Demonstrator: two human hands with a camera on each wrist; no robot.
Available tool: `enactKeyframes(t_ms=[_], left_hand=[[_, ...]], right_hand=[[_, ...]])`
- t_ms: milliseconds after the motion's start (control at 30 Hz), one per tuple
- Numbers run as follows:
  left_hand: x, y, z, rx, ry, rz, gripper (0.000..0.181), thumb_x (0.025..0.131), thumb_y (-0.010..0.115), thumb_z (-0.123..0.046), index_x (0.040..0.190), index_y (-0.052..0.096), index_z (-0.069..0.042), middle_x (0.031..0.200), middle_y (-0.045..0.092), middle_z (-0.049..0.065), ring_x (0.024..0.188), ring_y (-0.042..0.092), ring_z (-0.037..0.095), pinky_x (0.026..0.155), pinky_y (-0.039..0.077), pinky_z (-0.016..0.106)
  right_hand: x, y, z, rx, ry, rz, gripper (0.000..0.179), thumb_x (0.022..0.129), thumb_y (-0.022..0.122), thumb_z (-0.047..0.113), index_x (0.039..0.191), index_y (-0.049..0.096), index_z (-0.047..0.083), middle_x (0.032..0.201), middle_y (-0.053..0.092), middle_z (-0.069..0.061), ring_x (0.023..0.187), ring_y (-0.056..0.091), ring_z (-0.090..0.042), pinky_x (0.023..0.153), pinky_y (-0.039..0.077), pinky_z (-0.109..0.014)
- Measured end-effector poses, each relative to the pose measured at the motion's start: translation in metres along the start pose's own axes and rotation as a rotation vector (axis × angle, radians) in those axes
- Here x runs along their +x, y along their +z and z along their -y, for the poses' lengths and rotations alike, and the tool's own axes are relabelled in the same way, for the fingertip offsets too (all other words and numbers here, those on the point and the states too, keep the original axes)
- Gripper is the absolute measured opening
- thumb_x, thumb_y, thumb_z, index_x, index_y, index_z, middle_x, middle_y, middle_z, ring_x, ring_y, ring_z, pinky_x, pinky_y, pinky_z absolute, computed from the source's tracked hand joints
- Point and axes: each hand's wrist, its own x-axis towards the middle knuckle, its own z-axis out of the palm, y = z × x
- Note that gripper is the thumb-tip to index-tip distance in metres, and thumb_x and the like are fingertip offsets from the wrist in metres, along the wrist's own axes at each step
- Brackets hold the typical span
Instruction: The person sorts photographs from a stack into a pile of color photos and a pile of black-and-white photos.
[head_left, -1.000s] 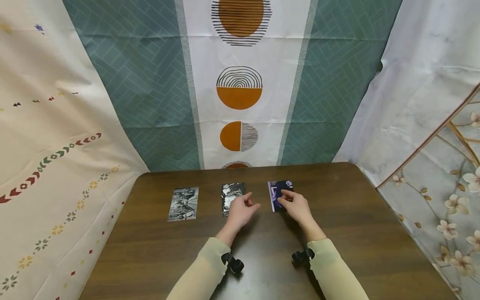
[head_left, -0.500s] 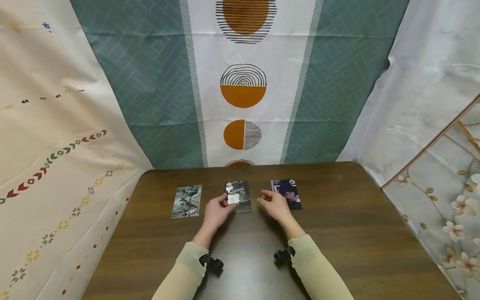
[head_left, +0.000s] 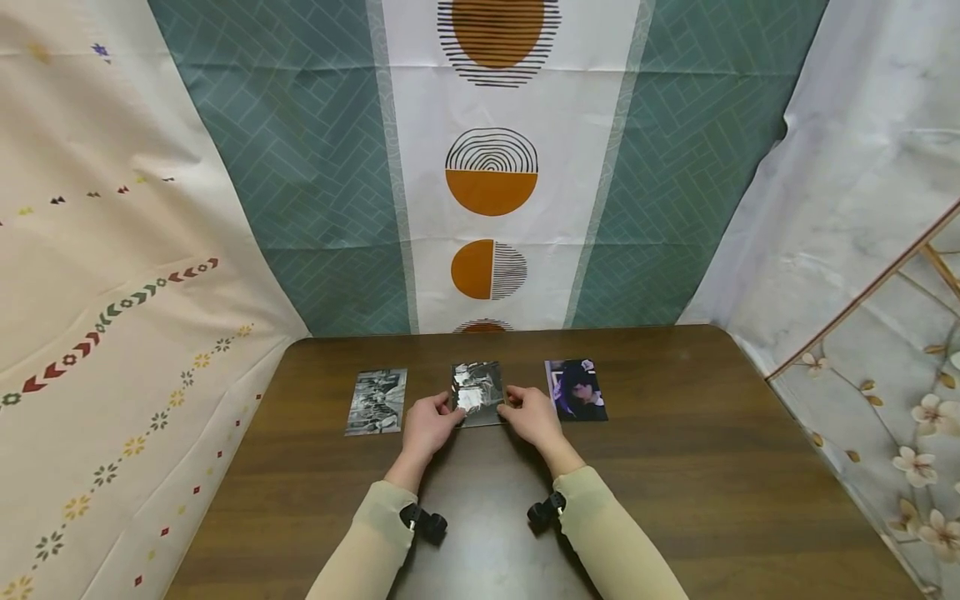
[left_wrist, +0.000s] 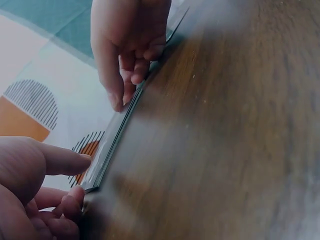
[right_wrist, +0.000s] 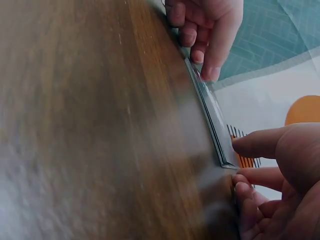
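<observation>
In the head view, a small stack of photos [head_left: 477, 385] lies mid-table, its top one black and white. My left hand [head_left: 429, 425] pinches the near left corner, thumb over the top. At the opposite corner, my right hand [head_left: 534, 415] pinches the stack the same way. Seen edge-on in the left wrist view, the stack [left_wrist: 112, 145] shows several thin layers. Thumb on top and fingers at the side, the right hand [right_wrist: 285, 170] also appears in the right wrist view. A black-and-white photo [head_left: 377, 402] lies left of the stack, a purple-toned photo [head_left: 577, 390] right.
All the photos lie on a brown wooden table [head_left: 675, 467] near its far edge. Behind it hangs a green and white cloth [head_left: 337, 208] with orange circles. Patterned cloths [head_left: 112, 375] flank the sides. A small black camera [head_left: 423, 525] sits at each wrist.
My left hand has moved left to the middle stack's left side. My right hand has left the purple-toned photo and come to the stack's right side. The head view has shifted slightly.
</observation>
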Motion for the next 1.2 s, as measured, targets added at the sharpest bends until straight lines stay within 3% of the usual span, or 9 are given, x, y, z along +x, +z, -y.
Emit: enactKeyframes(t_ms=[200,433,733,1000,1200], left_hand=[[0.001,0.001,-0.004,0.065,-0.015,0.025,0.055,0.092,0.081,-0.026,0.139,0.07,-0.001,0.079,0.063,-0.004,0.068,0.054,0.015,0.066,0.045,0.034],[0.003,0.0,-0.007,0.058,-0.024,0.021,0.053,0.092,0.081,-0.027,0.139,0.071,-0.003,0.08,0.063,-0.004,0.068,0.054,0.016,0.063,0.042,0.034],[0.003,0.001,-0.006,-0.017,-0.029,0.001,0.052,0.092,0.083,-0.025,0.138,0.073,-0.004,0.084,0.065,-0.002,0.075,0.056,0.017,0.072,0.047,0.037],[-0.002,0.001,-0.004,-0.17,-0.043,-0.027,0.049,0.09,0.085,-0.015,0.137,0.073,-0.003,0.09,0.066,0.002,0.086,0.058,0.022,0.079,0.048,0.036],[-0.005,0.001,-0.003,-0.206,-0.034,-0.028,0.05,0.09,0.084,-0.012,0.138,0.072,-0.001,0.091,0.068,0.004,0.087,0.059,0.021,0.079,0.048,0.034]], right_hand=[[0.0,0.001,0.003,-0.067,-0.003,-0.003,0.048,0.093,0.077,0.022,0.137,0.073,0.004,0.116,0.075,-0.013,0.113,0.069,-0.033,0.098,0.053,-0.051],[0.002,0.0,0.004,-0.073,-0.007,-0.019,0.049,0.093,0.077,0.023,0.138,0.073,0.004,0.12,0.073,-0.016,0.118,0.066,-0.036,0.101,0.051,-0.052],[0.0,-0.002,0.004,0.018,0.02,-0.018,0.049,0.095,0.077,0.022,0.14,0.071,0.004,0.119,0.075,-0.015,0.116,0.069,-0.036,0.1,0.052,-0.052],[-0.006,0.0,0.004,0.131,0.018,-0.03,0.049,0.095,0.076,0.017,0.14,0.069,0.0,0.105,0.076,-0.008,0.102,0.072,-0.028,0.094,0.055,-0.049],[-0.009,0.003,0.003,0.151,0.016,-0.053,0.051,0.094,0.078,0.018,0.142,0.069,0.003,0.099,0.074,-0.005,0.096,0.07,-0.023,0.092,0.054,-0.047]])
